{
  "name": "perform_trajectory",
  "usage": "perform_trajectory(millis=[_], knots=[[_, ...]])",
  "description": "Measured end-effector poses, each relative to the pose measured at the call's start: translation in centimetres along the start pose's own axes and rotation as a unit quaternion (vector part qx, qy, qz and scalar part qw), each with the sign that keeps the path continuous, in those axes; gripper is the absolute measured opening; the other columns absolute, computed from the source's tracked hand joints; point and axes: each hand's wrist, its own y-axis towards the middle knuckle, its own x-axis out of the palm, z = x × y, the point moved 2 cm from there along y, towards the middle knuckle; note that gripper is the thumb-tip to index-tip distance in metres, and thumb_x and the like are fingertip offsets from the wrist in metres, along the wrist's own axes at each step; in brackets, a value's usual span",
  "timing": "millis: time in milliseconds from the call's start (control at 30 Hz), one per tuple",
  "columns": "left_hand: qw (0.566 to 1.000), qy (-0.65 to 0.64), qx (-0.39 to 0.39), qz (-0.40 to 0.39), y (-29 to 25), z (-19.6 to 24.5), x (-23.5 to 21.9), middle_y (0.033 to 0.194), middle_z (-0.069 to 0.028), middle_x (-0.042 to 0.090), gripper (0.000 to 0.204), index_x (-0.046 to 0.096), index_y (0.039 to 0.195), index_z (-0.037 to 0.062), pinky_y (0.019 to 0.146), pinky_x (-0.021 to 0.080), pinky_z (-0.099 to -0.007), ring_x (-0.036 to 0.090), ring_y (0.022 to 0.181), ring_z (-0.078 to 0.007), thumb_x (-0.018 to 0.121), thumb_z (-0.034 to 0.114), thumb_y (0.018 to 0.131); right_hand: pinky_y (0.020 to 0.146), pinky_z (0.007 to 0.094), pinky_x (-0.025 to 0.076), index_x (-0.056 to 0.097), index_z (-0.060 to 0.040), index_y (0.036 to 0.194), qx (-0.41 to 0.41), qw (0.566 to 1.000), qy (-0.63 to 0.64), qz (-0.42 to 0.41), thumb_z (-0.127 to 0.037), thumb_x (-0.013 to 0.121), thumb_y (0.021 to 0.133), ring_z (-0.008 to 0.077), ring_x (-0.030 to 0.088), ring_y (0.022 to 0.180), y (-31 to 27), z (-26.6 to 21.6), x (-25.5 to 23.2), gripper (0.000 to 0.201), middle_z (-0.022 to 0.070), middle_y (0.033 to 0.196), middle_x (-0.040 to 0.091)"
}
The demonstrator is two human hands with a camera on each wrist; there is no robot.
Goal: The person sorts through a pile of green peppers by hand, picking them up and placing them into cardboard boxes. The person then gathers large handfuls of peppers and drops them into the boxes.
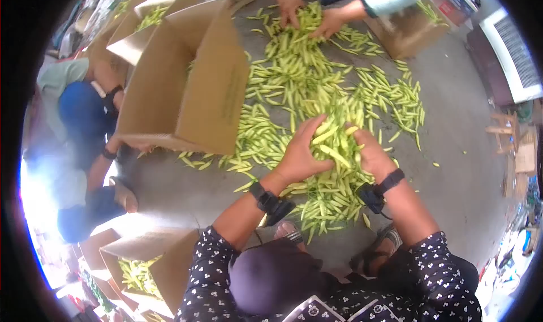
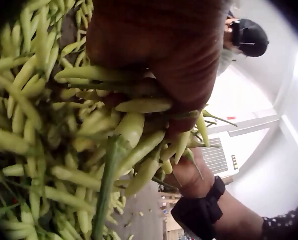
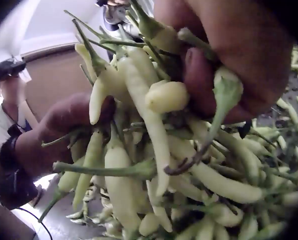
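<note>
Pale green chili peppers point(image 1: 305, 90) lie in a long heap on the floor. At its near end my left hand point(image 1: 305, 152) and right hand point(image 1: 373, 152) grip a bunch of peppers point(image 1: 337, 146) from both sides. In the left wrist view, the fingers of the left hand point(image 2: 159, 45) curl over several peppers, partly hiding them. The right wrist view has the right hand point(image 3: 239, 55) bent round peppers, its thumb against them, with long green stems sticking out. The left hand point(image 3: 74, 117) holds the bunch's other side there.
At left, another person point(image 1: 85, 107) is beside a tilted cardboard box point(image 1: 212, 90). Across the heap, another person's hands point(image 1: 334, 22) touch the peppers. A box of peppers point(image 1: 164, 271) stands lower left, another box point(image 1: 404, 33) upper right. A wooden stool point(image 1: 503, 131) is at right.
</note>
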Motion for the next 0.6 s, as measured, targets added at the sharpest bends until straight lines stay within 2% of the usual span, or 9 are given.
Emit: perform_trajectory(millis=[233,300,367,400,433,500,533,567,600], knots=[[0.947,0.147,0.212,0.192,0.3,11.4,-12.6,0.126,-0.0181,0.047,0.084,0.043,0.130,0.0053,0.101,0.037,-0.0380,0.044,0.121,-0.0323,0.078,0.010,0.053,0.066,0.0236,0.053,0.057,0.0000,0.111,-0.188,0.955,-0.017,-0.227,-0.028,0.053,0.092,0.0092,0.063,0.080,-2.9,-11.6,14.5,0.034,0.0049,0.096,0.063],[0.938,0.153,0.210,0.228,-0.3,13.7,-16.3,0.126,-0.0160,0.048,0.083,0.044,0.130,0.0055,0.099,0.039,-0.0368,0.048,0.116,-0.0297,0.078,0.010,0.054,0.065,0.0214,0.052,0.057,0.0000,0.109,-0.227,0.940,-0.029,-0.254,-0.028,0.053,0.092,0.0078,0.063,0.079,-3.5,-13.7,19.6,0.033,0.0045,0.093,0.064],[0.930,0.123,0.230,0.260,-1.0,15.0,-19.7,0.122,-0.0153,0.051,0.076,0.044,0.130,0.0047,0.096,0.041,-0.0352,0.051,0.112,-0.0267,0.074,0.009,0.059,0.068,0.0259,0.052,0.062,-0.0019,0.103,-0.229,0.907,-0.041,-0.351,-0.027,0.057,0.088,0.0131,0.064,0.077,-1.9,-15.3,23.6,0.030,0.0073,0.090,0.067],[0.905,0.245,0.206,0.281,-1.4,14.9,-22.1,0.116,-0.0096,0.056,0.081,0.039,0.133,0.0031,0.087,0.048,-0.0304,0.057,0.101,-0.0179,0.075,0.011,0.061,0.064,0.0289,0.049,0.061,-0.0008,0.098,-0.226,0.910,-0.058,-0.344,-0.027,0.048,0.093,0.0165,0.061,0.070,-2.2,-15.7,26.6,0.029,0.0080,0.083,0.063],[0.933,0.133,0.186,0.278,-1.9,15.0,-23.0,0.113,-0.0096,0.057,0.074,0.041,0.131,0.0033,0.085,0.048,-0.0303,0.057,0.098,-0.0174,0.072,0.008,0.065,0.060,0.0318,0.047,0.060,0.0003,0.092,-0.229,0.910,-0.077,-0.336,-0.026,0.039,0.097,0.0200,0.058,0.064,-3.1,-16.3,29.0,0.034,0.0086,0.076,0.060],[0.923,0.190,0.131,0.309,-1.4,13.7,-26.2,0.114,-0.0105,0.057,0.065,0.042,0.130,0.0030,0.085,0.047,-0.0306,0.057,0.100,-0.0179,0.067,0.007,0.070,0.061,0.0294,0.049,0.062,0.0029,0.095,-0.101,0.839,-0.133,-0.518,-0.035,0.041,0.097,0.0179,0.060,0.067,-1.5,-18.9,29.8,0.043,0.0099,0.079,0.061],[0.923,0.189,0.128,0.310,-1.1,12.3,-27.9,0.114,-0.0105,0.057,0.065,0.042,0.130,0.0030,0.085,0.047,-0.0306,0.057,0.100,-0.0179,0.067,0.007,0.070,0.066,0.0308,0.050,0.062,0.0052,0.097,-0.217,0.877,-0.208,-0.376,-0.038,0.045,0.095,0.0207,0.062,0.072,1.0,-17.6,31.3,0.046,0.0143,0.083,0.062],[0.924,0.227,0.108,0.289,-0.7,10.2,-29.3,0.116,-0.0140,0.055,0.065,0.044,0.129,0.0029,0.089,0.045,-0.0327,0.055,0.105,-0.0235,0.067,0.008,0.069,0.071,0.0322,0.051,0.061,0.0075,0.100,-0.324,0.878,-0.276,-0.218,-0.041,0.049,0.092,0.0234,0.063,0.078,3.4,-15.7,33.3,0.050,0.0188,0.087,0.064],[0.924,0.262,0.087,0.266,-0.7,8.5,-30.2,0.119,-0.0175,0.054,0.064,0.045,0.128,0.0027,0.093,0.042,-0.0349,0.054,0.109,-0.0291,0.068,0.008,0.068,0.075,0.0370,0.049,0.061,0.0075,0.105,-0.339,0.818,-0.457,-0.086,-0.045,0.058,0.086,0.0307,0.063,0.089,5.5,-15.7,34.0,0.056,0.0255,0.095,0.063]])
